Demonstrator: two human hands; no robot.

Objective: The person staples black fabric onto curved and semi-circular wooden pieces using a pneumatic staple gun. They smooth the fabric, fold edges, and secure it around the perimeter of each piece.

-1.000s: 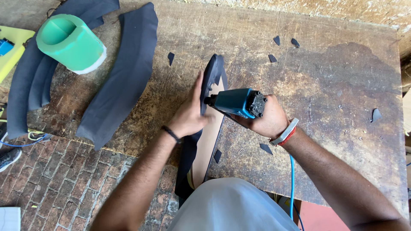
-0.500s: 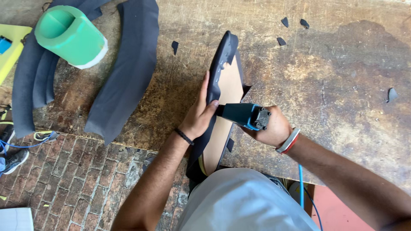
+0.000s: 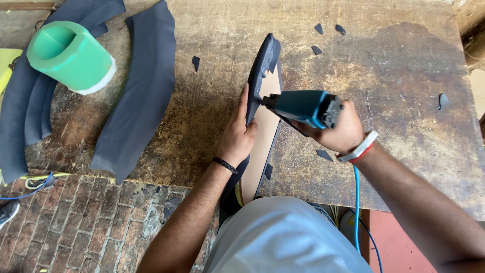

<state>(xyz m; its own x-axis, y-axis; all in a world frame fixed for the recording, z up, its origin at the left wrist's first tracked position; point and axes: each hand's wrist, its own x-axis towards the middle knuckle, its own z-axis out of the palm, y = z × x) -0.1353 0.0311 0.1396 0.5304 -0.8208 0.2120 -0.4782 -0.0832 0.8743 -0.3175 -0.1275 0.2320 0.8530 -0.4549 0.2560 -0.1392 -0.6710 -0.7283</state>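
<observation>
My left hand (image 3: 238, 132) grips the edge of a long curved wooden panel (image 3: 258, 136) wrapped in dark fabric (image 3: 262, 63), standing on edge on the worn wooden workbench (image 3: 212, 101). My right hand (image 3: 339, 132) holds a teal pneumatic staple gun (image 3: 303, 107) with its nose against the panel's bare inner side. A blue air hose (image 3: 356, 202) drops from the gun past my wrist, which wears a white and red band.
Curved dark foam pieces (image 3: 139, 91) lie at the left of the bench, with a green and white roll (image 3: 70, 56) on them. Small dark fabric scraps (image 3: 317, 49) dot the bench. A brick floor (image 3: 76, 222) shows below left.
The panel has been tipped more upright and slid away from me. My right hand has raised the staple gun and set it higher along the panel; my left hand shifted up the edge.
</observation>
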